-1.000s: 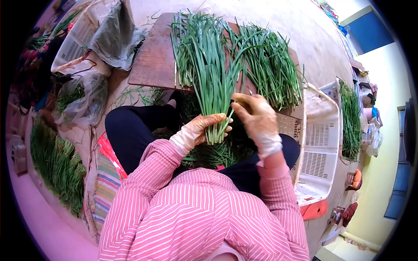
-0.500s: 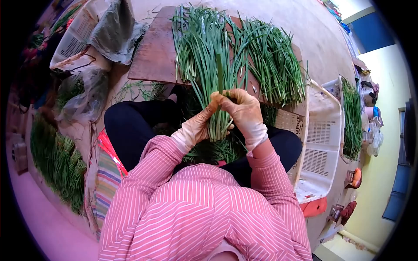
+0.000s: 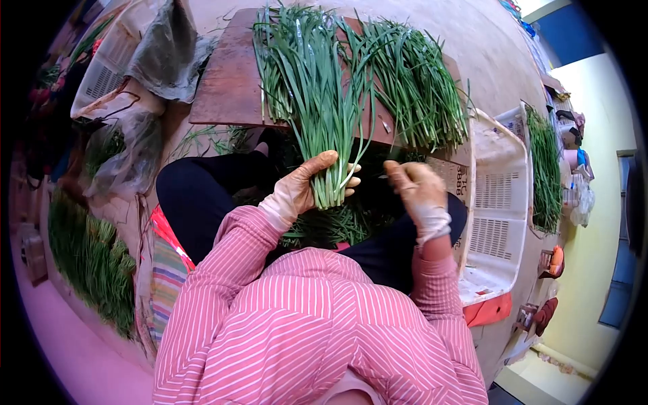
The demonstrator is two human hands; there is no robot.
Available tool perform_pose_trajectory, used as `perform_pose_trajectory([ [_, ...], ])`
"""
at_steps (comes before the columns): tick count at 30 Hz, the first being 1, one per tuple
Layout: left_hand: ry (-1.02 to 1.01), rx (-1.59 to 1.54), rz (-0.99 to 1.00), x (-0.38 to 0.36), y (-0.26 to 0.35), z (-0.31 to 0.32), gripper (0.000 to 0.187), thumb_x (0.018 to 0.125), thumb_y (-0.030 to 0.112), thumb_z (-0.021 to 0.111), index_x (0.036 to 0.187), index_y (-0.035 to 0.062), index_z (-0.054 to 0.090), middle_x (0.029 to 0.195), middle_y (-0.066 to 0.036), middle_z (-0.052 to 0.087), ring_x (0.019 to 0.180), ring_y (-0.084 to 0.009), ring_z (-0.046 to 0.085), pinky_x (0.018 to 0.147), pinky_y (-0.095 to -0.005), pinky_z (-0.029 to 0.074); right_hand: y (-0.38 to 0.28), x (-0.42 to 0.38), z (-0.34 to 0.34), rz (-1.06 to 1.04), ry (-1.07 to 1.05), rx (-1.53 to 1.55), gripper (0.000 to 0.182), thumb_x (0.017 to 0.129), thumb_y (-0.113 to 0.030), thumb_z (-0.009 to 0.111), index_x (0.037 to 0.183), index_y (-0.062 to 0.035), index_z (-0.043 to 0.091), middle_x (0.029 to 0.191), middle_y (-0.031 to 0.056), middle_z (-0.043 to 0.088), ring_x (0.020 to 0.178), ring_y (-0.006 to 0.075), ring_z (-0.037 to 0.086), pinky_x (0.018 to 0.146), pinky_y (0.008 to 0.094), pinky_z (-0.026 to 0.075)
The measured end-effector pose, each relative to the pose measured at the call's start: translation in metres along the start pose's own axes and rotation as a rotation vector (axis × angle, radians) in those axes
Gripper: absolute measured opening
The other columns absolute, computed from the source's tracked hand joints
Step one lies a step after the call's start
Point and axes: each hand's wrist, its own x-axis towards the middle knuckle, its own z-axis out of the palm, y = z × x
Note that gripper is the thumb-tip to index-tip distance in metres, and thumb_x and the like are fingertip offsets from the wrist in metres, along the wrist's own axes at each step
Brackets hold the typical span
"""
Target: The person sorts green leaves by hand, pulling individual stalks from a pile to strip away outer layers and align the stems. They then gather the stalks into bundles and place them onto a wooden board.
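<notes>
My left hand (image 3: pixel 302 183), in a stained pale glove, is closed around the lower stems of a bunch of garlic chives (image 3: pixel 325 128). The white cut ends point toward my lap, and the long leaves stretch away over the wooden board (image 3: pixel 226 74). Off to the right, clear of the bunch, my gloved right hand (image 3: pixel 420 192) has its fingers curled in, slightly blurred; whatever they may pinch is too small to make out. A second heap of garlic chives (image 3: pixel 422 94) lies on the board's right side.
A white plastic crate (image 3: pixel 496 223) stands to my right, with more chives (image 3: pixel 543 169) beyond it. On the left are bundled greens (image 3: pixel 91 260), a clear plastic bag (image 3: pixel 125 152) and another crate (image 3: pixel 101 81) with a grey sheet. Loose trimmings (image 3: pixel 331 226) lie between my legs.
My right hand has come away from the bunch and moved right and slightly down. An upright leaf at its fingers no longer shows there. My left hand keeps hold of the chives.
</notes>
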Motion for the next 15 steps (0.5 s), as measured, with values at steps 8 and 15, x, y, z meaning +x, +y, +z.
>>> perform_pose_trajectory([
  [8, -0.005, -0.031, 0.007, -0.002, 0.004, -0.005, 0.027, 0.092, 0.019, 0.064, 0.109, -0.0015, 0.059, 0.105, -0.018, 0.066, 0.093, -0.0301, 0.067, 0.087, -0.0451, 0.057, -0.028, 0.005, 0.054, 0.322, -0.377, 0.716, 0.023, 0.091, -0.020, 0.066, 0.089, 0.0026, 0.068, 0.072, 0.0035, 0.067, 0.061, 0.0063, 0.057, 0.057, 0.0219, 0.046],
  [15, -0.070, -0.008, 0.049, 0.002, -0.001, -0.009, 0.041, 0.093, 0.025, 0.063, 0.117, -0.0070, 0.058, 0.106, -0.018, 0.067, 0.091, -0.0277, 0.068, 0.083, -0.0410, 0.057, -0.016, 0.005, 0.070, -0.133, -0.283, 0.420, 0.022, 0.092, -0.024, 0.059, 0.100, -0.0058, 0.068, 0.083, 0.0111, 0.069, 0.074, 0.0274, 0.066, 0.067, 0.0373, 0.051],
])
